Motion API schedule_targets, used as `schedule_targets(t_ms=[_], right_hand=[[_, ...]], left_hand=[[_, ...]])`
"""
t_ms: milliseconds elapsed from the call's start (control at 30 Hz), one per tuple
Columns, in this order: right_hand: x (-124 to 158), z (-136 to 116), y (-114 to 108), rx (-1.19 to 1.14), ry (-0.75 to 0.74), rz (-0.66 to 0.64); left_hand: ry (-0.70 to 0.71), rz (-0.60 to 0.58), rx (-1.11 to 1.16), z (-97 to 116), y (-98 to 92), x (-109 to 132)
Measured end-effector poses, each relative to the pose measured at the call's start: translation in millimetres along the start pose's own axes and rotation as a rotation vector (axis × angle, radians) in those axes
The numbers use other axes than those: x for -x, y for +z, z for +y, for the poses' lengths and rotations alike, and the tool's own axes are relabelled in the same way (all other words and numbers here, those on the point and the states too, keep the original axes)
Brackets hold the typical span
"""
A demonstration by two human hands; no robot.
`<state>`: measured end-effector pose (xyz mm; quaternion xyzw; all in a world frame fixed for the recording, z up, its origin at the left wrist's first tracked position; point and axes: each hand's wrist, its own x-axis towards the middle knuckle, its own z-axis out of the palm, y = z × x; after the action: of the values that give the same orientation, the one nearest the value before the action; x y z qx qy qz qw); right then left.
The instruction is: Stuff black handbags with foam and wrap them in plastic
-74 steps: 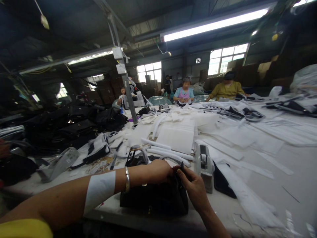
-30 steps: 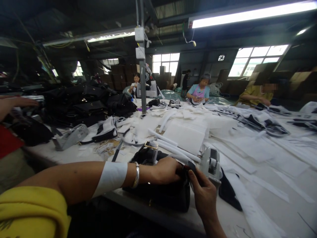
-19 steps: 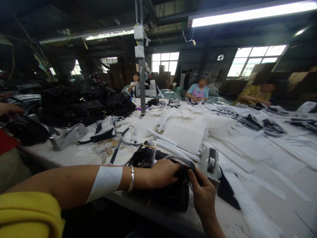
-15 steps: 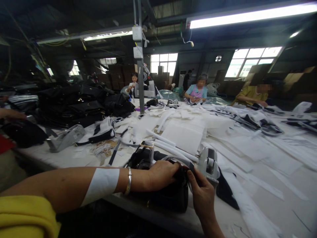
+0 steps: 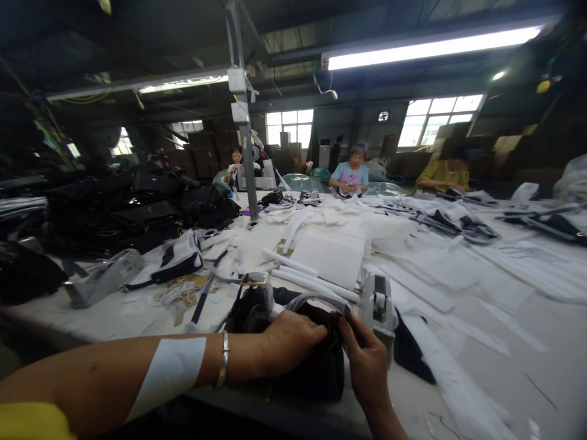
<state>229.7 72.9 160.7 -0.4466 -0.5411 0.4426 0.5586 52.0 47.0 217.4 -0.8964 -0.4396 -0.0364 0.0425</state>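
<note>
Grey dispenser (image 5: 376, 304) just beyond right fingers (image 5: 349, 338)

The left hand (image 5: 288, 345) and right hand (image 5: 368, 360) nearly meet, fingers (image 5: 349, 335) curled.

The soft-sided handbag (image 5: 321, 376) is plain black, its rectangular metal buckle (image 5: 254, 283) gold, its curved strap handle (image 5: 316, 297) grey. Around the forearm sit a plain pale blue-white band (image 5: 172, 370) and a round silver metal bangle (image 5: 223, 357); the cloth sleeve (image 5: 34, 421) is bright yellow. Flat white sheets (image 5: 330, 256) cover an off-white bench (image 5: 486, 391); the heaped bags (image 5: 147, 214) are black with gold fittings.
</note>
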Motion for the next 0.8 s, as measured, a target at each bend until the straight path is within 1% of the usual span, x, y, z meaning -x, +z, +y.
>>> schedule_targets(t_ms=[100,167,267,367,467,567,700,800], right_hand=[[-1,2,-2,0.01,-0.025,-0.023],[-2,3,-2,0.013,-0.043,-0.037],[-3,4,-3,0.029,-0.06,-0.037],[-3,4,-4,0.047,-0.075,-0.03],[-2,5,-4,0.048,-0.088,-0.028],[-1,6,-5,0.041,-0.076,-0.04],[-1,7,-9,0.052,-0.053,-0.022],[-1,4,-11,0.071,-0.076,0.004]], left_hand=[[0.164,-0.03,-0.058,-7,-5.4,0],[0.24,-0.044,-0.104,-10,-11.8,1],[0.306,-0.064,-0.172,-14,-21.3,4],[0.35,-0.097,-0.217,-14,-26.4,5],[0.356,-0.13,-0.224,-13,-26.9,3],[0.323,-0.158,-0.208,-12,-26.2,-6],[0.303,-0.189,-0.125,-11,-26.2,-18],[0.22,-0.19,-0.032,-10,-25.6,-17]])
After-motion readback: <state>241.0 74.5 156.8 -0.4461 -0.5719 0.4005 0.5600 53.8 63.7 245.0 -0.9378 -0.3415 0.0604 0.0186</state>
